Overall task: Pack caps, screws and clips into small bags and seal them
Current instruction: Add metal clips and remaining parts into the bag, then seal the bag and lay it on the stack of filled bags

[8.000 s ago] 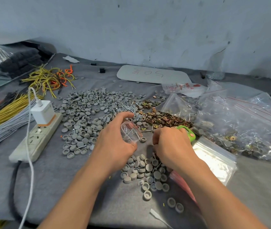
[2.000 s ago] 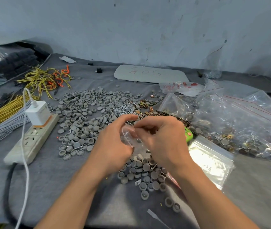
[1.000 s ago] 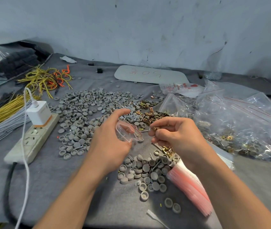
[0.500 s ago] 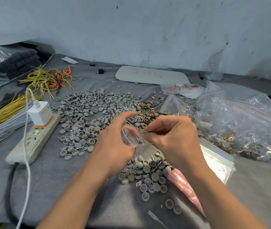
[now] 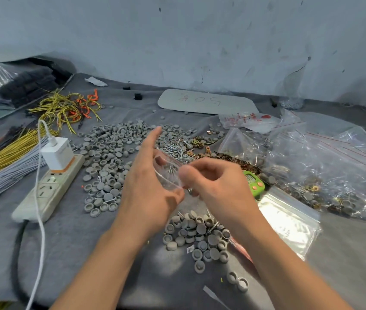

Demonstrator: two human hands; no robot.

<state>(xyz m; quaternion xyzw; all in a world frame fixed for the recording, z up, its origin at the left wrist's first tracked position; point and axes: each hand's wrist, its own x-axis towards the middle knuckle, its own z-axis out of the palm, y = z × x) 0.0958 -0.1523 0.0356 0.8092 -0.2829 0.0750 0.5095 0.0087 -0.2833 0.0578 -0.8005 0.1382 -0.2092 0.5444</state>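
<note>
While the left hand [image 5: 148,191] grips a small clear bag [image 5: 168,173], thumb below, fingers behind and index finger raised straight, the right hand [image 5: 217,186] sits at the bag's right edge with fingers curled. Motion blur hides whether it pinches anything.

- Small clear bag: held up off the worktop [image 5: 77,242], between the two hands. Thin metal pieces show through the film; inside or behind, cannot tell.
- Near cluster of caps [image 5: 196,233]: grey, on the worktop just below both hands, a few screws mixed in. Two strays lie closer to the viewer.
- Main spread of caps [image 5: 112,148]: grey, left of and beyond the left hand.
- Screw pile [image 5: 175,151]: loose, just beyond the bag.
- Brass clips [image 5: 233,157]: heap right of the screw pile, beyond the right hand.
- Green device [image 5: 253,183]: partly hidden behind the right hand.
- Stack of empty zip bags [image 5: 287,220]: flat, right of the right forearm.
- Large clear bags [image 5: 325,166]: far right, holding mixed parts.
- Power strip [image 5: 47,189]: left, white charger [image 5: 58,153] plugged in.
- Wire bundles [image 5: 5,162]: yellow and grey, left edge.
- White board [image 5: 206,101]: marked 50, at the back by the wall.
</note>
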